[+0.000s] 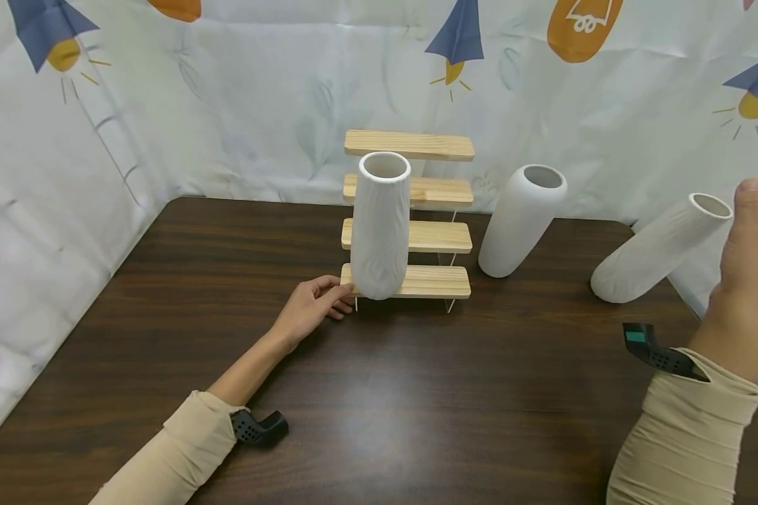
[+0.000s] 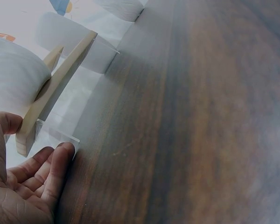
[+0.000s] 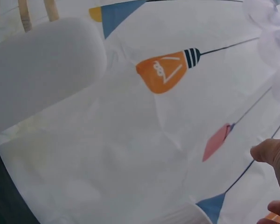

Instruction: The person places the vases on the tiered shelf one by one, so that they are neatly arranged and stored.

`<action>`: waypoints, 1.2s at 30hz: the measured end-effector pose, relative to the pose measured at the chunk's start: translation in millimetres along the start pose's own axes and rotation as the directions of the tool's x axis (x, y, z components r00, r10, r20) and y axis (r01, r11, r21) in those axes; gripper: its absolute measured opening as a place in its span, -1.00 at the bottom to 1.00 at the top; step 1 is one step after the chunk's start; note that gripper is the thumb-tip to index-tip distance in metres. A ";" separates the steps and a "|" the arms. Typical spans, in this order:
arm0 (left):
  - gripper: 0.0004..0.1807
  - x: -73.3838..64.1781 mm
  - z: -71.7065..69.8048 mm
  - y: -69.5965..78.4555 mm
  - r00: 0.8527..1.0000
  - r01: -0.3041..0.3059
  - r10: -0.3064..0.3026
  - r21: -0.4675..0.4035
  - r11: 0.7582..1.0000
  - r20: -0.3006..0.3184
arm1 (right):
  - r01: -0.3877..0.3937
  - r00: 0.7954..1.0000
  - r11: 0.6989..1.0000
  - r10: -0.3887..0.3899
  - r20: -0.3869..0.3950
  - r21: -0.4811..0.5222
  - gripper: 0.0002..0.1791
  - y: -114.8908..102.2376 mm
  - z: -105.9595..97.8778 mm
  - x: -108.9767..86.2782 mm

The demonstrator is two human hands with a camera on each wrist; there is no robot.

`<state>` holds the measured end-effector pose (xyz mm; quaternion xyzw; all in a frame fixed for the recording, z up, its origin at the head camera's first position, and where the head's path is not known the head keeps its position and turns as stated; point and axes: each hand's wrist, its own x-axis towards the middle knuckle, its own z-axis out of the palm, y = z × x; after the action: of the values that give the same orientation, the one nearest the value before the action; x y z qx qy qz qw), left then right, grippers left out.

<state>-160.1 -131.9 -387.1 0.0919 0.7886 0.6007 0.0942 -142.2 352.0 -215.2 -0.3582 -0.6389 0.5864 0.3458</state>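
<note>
The right grip (image 1: 754, 256) is hovering released, thumb raised; the left grip (image 1: 311, 308) is pinching the lowest plank (image 1: 439, 280) of a tiered wooden stand (image 1: 410, 144) on the worktop (image 1: 417, 407). A ribbed vase (image 1: 381, 231) is standing on that plank, a smooth vase (image 1: 519, 219) and a tapered vase (image 1: 657, 249) standing rightward before printed cloth (image 1: 271, 105).

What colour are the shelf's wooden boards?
The boards are pale tan, clearest in the head view.

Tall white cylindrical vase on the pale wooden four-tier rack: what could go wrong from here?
The tall white cylindrical vase stands on the narrow bottom plank of the pale wooden four-tier rack, and the left grip is at that plank's left end; a tug could topple the vase.

The right grip is near the rightmost white vase and might knock it over.
</note>
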 end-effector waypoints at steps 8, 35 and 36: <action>-0.58 -0.8 0.0 0.7 1.000 -0.002 0.002 -0.002 1.000 0.000 | 0.110 0.994 0.994 -0.110 0.003 0.013 -0.21 15.3 8.9 14.2; -0.56 0.4 -1.1 -1.1 1.000 0.003 -0.003 0.014 1.000 0.002 | 0.141 0.986 0.986 -0.131 0.105 -0.090 -0.21 44.7 22.6 29.8; -0.56 0.4 -1.2 -1.1 1.000 0.001 -0.001 0.014 1.000 0.004 | 0.138 0.986 0.986 -0.129 0.105 -0.093 -0.21 44.9 22.7 30.1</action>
<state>-160.9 -133.2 -387.8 0.0933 0.7927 0.5948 0.0955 -174.6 369.1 -261.0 -0.3020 -0.7063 0.5462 0.3340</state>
